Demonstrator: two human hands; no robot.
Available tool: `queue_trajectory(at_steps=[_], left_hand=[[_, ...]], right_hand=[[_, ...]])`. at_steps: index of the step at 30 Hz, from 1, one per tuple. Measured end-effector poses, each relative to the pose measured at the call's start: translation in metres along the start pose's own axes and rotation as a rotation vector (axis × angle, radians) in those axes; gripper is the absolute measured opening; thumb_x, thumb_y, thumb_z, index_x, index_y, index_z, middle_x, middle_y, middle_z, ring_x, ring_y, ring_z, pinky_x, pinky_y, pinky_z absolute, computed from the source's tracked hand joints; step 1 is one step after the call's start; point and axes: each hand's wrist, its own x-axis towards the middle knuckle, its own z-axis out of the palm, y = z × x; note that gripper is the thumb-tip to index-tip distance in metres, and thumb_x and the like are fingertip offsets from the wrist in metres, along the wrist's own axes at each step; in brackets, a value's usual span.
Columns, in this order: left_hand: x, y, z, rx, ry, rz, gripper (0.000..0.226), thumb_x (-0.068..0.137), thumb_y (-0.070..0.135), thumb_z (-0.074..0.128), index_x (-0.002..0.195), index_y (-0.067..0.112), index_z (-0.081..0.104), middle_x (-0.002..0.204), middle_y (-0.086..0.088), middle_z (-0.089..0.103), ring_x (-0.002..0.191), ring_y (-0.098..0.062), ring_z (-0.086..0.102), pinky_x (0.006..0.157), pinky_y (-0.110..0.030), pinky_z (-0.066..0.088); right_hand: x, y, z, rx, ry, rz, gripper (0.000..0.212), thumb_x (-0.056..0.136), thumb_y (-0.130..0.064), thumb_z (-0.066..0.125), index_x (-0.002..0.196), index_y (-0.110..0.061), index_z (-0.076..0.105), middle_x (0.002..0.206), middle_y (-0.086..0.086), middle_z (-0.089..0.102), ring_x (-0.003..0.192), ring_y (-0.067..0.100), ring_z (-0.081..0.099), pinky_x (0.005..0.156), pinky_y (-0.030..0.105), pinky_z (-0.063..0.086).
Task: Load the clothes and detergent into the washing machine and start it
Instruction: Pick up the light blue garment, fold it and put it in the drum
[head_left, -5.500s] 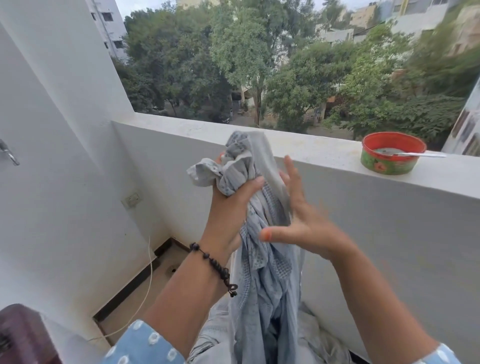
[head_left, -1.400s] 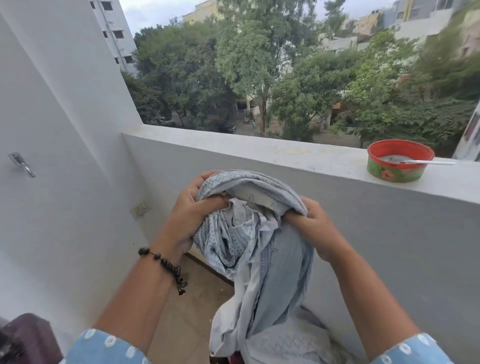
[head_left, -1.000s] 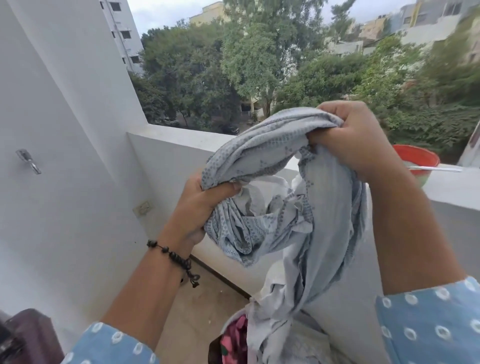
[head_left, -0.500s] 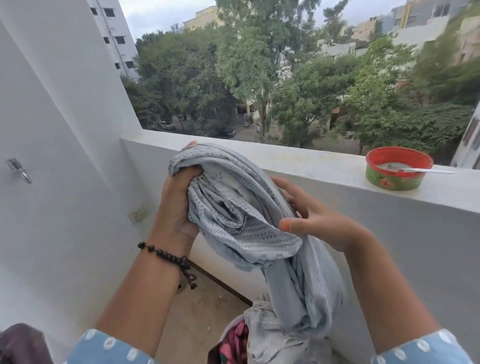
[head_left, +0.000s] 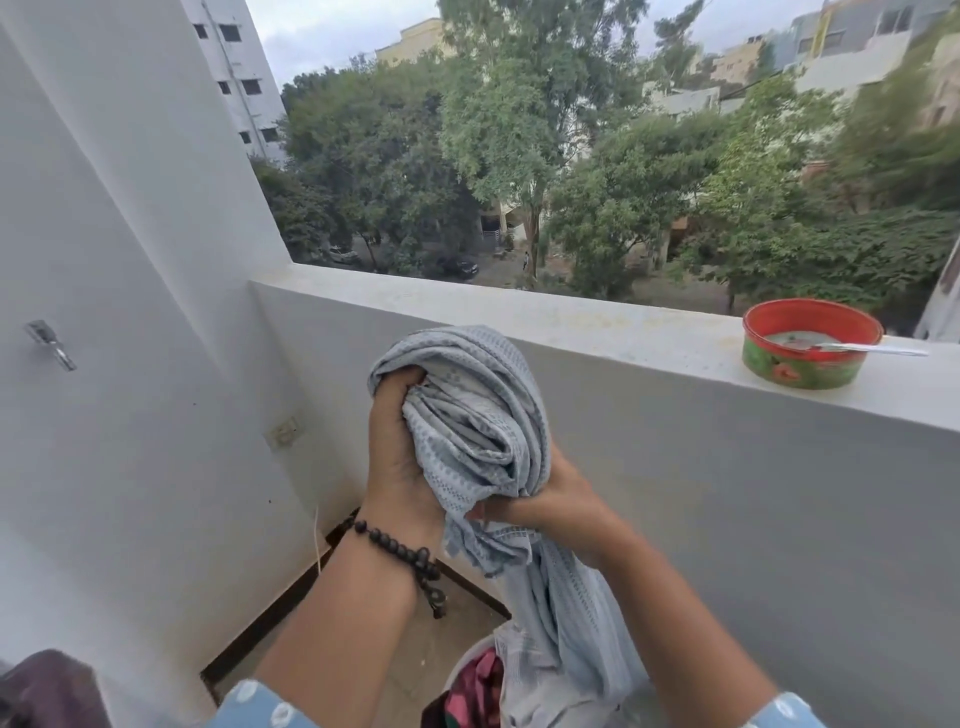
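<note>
Right hand (head_left: 550, 512), open half second ago, now clamps cloth (head_left: 478, 431) at 6 o'clock; left hand (head_left: 400, 457) grasps bundle's 9 o'clock side. Bundle gathered, ready for machine.

I count one grey-blue cloth (head_left: 483, 441) in my two hands, one red bowl (head_left: 810, 343), one spoon (head_left: 878, 349) and one beaded bracelet (head_left: 402, 553).

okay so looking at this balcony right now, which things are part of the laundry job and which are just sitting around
Part of the job:
- pale blue cloth, gripped by the left hand and right hand
- pink garment in the pile below

Just lying about:
- red and green tin on the parapet
- spoon across the tin
- wall tap
</note>
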Motion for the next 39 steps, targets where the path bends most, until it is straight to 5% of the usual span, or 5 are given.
queue_trajectory(at_steps=[11,18,24,34,39], left_hand=[[-0.021,0.064,-0.041,0.937,-0.105,0.083,0.088,0.05,0.047,0.081,0.131,0.05,0.048,0.149,0.018,0.039,0.141,-0.006,0.033,0.105,-0.035,0.04],[-0.016,0.018,0.004,2.149,-0.367,0.032,0.141,0.057,0.069,0.078,0.139,0.051,-0.035,0.164,0.007,0.006,0.152,-0.018,-0.007,0.113,-0.067,-0.012],[-0.007,0.007,-0.016,1.773,-0.223,0.152,0.116,0.06,0.03,0.085,0.144,0.053,0.009,0.078,0.005,0.064,0.073,-0.019,0.064,0.073,-0.046,0.054],[0.006,0.021,-0.035,0.778,-0.062,0.222,0.071,0.056,0.018,0.082,0.122,0.021,0.054,0.098,-0.005,0.074,0.087,-0.022,0.07,0.07,-0.035,0.06],[0.012,0.027,-0.045,0.475,0.1,0.269,0.068,0.07,0.01,0.076,0.132,-0.001,0.051,0.117,-0.022,0.064,0.104,-0.037,0.062,0.091,-0.055,0.053]], right_hand=[[-0.001,-0.045,-0.048,-0.646,0.088,-0.072,0.03,0.071,-0.007,0.079,0.084,-0.032,0.068,0.078,-0.017,0.071,0.077,0.002,0.068,0.063,0.022,0.053],[0.007,-0.085,-0.013,-1.341,-0.084,-0.11,0.043,0.073,-0.022,0.069,0.114,-0.03,0.056,0.096,-0.004,0.068,0.089,0.023,0.065,0.067,0.031,0.049],[-0.003,-0.077,-0.025,-0.975,-0.069,-0.204,0.071,0.069,-0.021,0.072,0.127,-0.038,0.036,0.091,-0.009,0.06,0.081,0.01,0.059,0.065,0.034,0.049],[-0.014,-0.034,-0.074,-0.281,-0.183,0.027,0.113,0.056,-0.06,0.084,0.147,-0.054,0.018,0.147,-0.024,0.037,0.128,-0.008,0.046,0.1,0.011,0.04],[-0.005,-0.011,-0.061,-0.273,-0.03,0.092,0.045,0.076,-0.02,0.083,0.116,-0.024,0.063,0.11,0.0,0.07,0.095,0.013,0.07,0.084,0.03,0.058]])
